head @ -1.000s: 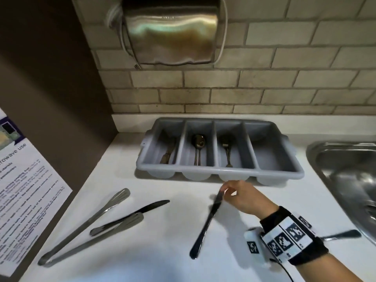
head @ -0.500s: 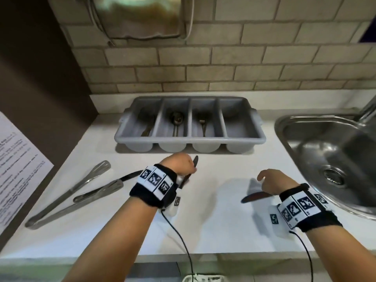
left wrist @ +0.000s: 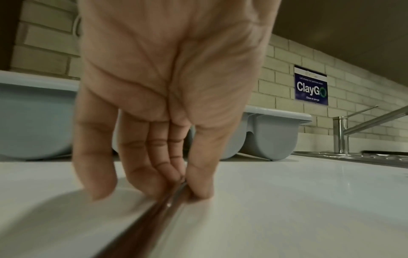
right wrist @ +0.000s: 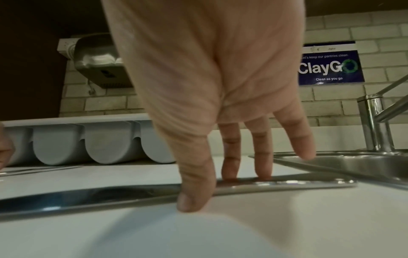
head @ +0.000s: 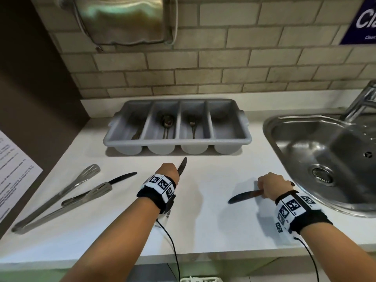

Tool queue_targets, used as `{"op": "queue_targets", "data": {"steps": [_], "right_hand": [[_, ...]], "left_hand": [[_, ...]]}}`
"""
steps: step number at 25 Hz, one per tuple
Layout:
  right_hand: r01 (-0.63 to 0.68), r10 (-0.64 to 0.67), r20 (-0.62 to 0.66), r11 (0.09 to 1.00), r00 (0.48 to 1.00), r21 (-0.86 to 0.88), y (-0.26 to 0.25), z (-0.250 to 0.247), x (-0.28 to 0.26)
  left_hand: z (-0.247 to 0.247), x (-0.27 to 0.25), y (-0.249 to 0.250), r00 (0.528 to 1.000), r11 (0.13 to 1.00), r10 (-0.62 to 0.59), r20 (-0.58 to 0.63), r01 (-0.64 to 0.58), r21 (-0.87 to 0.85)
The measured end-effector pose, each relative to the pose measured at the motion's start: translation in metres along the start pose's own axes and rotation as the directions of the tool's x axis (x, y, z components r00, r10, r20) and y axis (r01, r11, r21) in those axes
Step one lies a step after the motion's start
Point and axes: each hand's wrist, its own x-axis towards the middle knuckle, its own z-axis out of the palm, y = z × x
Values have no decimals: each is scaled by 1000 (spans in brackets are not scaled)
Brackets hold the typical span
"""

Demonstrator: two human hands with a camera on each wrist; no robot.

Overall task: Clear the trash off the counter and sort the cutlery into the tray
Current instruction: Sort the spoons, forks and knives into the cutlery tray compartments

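The grey four-slot cutlery tray (head: pixel 177 141) stands at the back of the white counter. It holds a knife, spoons and a fork in its left three slots. In front of it my left hand (head: pixel 173 169) pinches the middle knife (head: pixel 182 164) by its handle, blade toward the tray. The left wrist view shows the fingers (left wrist: pixel 167 174) and thumb closed on that middle knife (left wrist: pixel 154 218) at the counter. My right hand (head: pixel 266 190) pinches the right knife (head: pixel 244 196) lying beside the sink. There my thumb (right wrist: pixel 194 192) is in front of the right knife (right wrist: pixel 88 193) and two fingers behind.
Long metal tongs (head: pixel 57 198) lie at the left with a third knife (head: pixel 120 178) between their arms. A steel sink (head: pixel 325 159) and tap (head: pixel 362 102) take up the right. A dispenser (head: pixel 126 19) hangs on the brick wall, and a printed sheet (head: pixel 14 171) hangs far left.
My right hand let go of the middle knife's tip and moved right onto the knife by the sink. My left hand came in and took the middle knife.
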Motion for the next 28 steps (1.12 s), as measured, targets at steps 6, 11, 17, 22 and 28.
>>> {"op": "queue_targets", "data": {"steps": [6,11,17,22,28], "right_hand": [[157,-157,8,986,988,-59,1,-1,-4],[326,-323,-45,931,945,163,-5,-11,-19],[519,-420,-355,392,836,759,-62,-54,-50],[470,-417,-366,181,832,864,-107,-60,-51],[531,-371,-407,345,835,774,-130,-61,-50]], "left_hand": [[2,-16,4,999,1000,28,45,-28,9],[-1,-15,-5,991,970,123,54,-109,-215],[-21,-40,13,936,371,220,-275,-341,-864],[-18,-48,22,950,270,252,-184,-251,-929],[-15,-45,10,957,195,185,-225,-260,-946]]}}
